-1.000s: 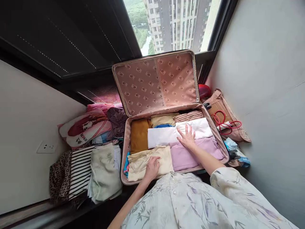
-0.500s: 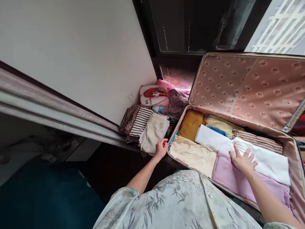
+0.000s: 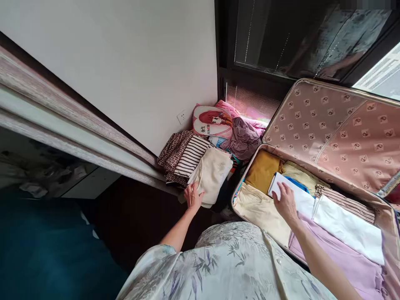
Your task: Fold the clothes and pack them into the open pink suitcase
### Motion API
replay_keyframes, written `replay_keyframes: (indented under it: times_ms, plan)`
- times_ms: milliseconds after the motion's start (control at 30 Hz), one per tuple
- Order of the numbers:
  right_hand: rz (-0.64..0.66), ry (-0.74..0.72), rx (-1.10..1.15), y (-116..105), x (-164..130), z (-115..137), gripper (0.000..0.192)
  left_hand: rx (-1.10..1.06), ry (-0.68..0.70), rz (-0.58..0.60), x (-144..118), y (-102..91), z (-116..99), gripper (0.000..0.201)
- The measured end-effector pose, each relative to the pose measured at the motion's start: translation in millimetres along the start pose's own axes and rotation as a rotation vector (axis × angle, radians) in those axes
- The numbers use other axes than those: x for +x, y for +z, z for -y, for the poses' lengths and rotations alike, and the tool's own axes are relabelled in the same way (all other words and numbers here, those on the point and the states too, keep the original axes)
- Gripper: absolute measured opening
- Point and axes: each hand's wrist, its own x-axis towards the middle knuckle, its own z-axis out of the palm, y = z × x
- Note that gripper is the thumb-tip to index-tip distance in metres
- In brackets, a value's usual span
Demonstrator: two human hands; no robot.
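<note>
A white wall (image 3: pixel 131 62) and a dark window (image 3: pixel 300 37) are seen above a ledge in the corner, where an open pink suitcase (image 3: pixel 337 125) is set beside a pile of folded clothes (image 3: pixel 193 156) and a cartoon pillow (image 3: pixel 211 121). The cream folded cloth (image 3: pixel 214 173) on the near edge of the pile is touched by the left hand (image 3: pixel 193 196), its grip loose and flat. The right hand (image 3: pixel 285 201) is laid open on the white folded cloth (image 3: pixel 343 225) inside the suitcase. Half a second ago, the left hand was nearer the suitcase edge, and the right hand was pressed further right on the white cloth.
</note>
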Motion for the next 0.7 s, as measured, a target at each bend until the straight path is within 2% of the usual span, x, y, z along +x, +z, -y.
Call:
replay_keyframes:
  times_ms: [167, 267, 367, 467, 567, 700]
  plan:
    - [0.106, -0.22, 0.104, 29.5, 50.5, 79.2, 0.041, -0.251, 0.089, 0.076, 31.1, -6.7, 19.6, 0.036]
    - [0.247, -0.244, 0.113, 57.1, 84.9, 118.1, 0.041, -0.347, 0.111, 0.017, 51.6, -14.6, 30.6, 0.024]
    - [0.416, -0.219, 0.093, 91.0, 121.1, 148.7, 0.047, -0.375, 0.089, -0.041, 62.8, -16.7, 38.4, 0.023]
    - [0.523, -0.142, 0.047, 125.4, 153.8, 169.3, 0.062, -0.353, 0.072, -0.045, 61.3, -10.7, 41.6, 0.031]
    - [0.575, -0.025, -0.01, 152.7, 178.0, 179.7, 0.071, -0.302, 0.087, -0.051, 50.7, -4.0, 41.9, 0.033]
    - [0.608, -0.026, -0.036, 170.3, 195.6, 185.9, 0.054, -0.183, 0.14, 0.008, 35.4, -4.5, 39.8, 0.04]
